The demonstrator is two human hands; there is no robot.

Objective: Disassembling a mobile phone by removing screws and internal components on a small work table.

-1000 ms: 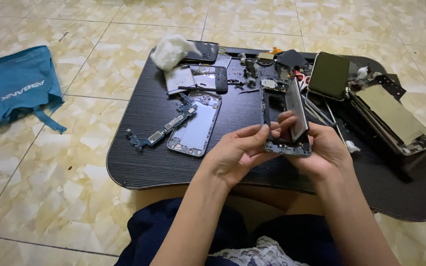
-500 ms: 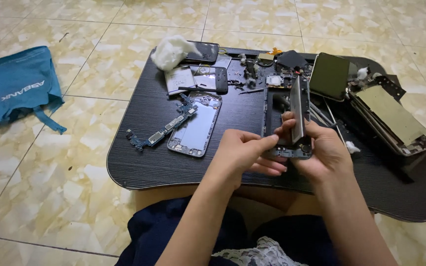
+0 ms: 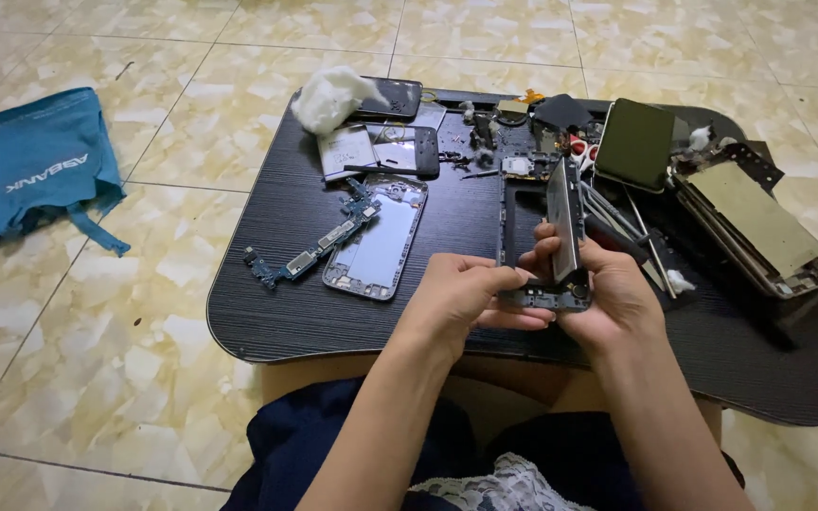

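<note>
At the near edge of the low black table [image 3: 286, 322], both hands close on an opened smartphone: the right hand [image 3: 613, 298] clamps the bottom end of the dark phone frame [image 3: 523, 222], its fingers wrapped round the lower edge, and steadies the screen panel [image 3: 565, 222], which stands lifted on edge out of the frame. The left hand [image 3: 461, 298] pinches the same lower end from the other side, fingertips touching the frame just beside the right thumb. The frame's far end lies on the table. To the left lies a silver phone housing [image 3: 376, 241] with a blue circuit board [image 3: 314, 248] touching its left side. Beyond these sit a flat battery [image 3: 347, 149], a dark phone [image 3: 388, 96] and a white wad of cotton [image 3: 328, 99]. To the right lie slim metal tools [image 3: 631, 222], a phone with a greenish screen [image 3: 634, 142], and a larger opened device [image 3: 755, 222] on a dark case. On the tiled floor [image 3: 144, 378] at far left lies a blue cloth bag [image 3: 35, 166].
</note>
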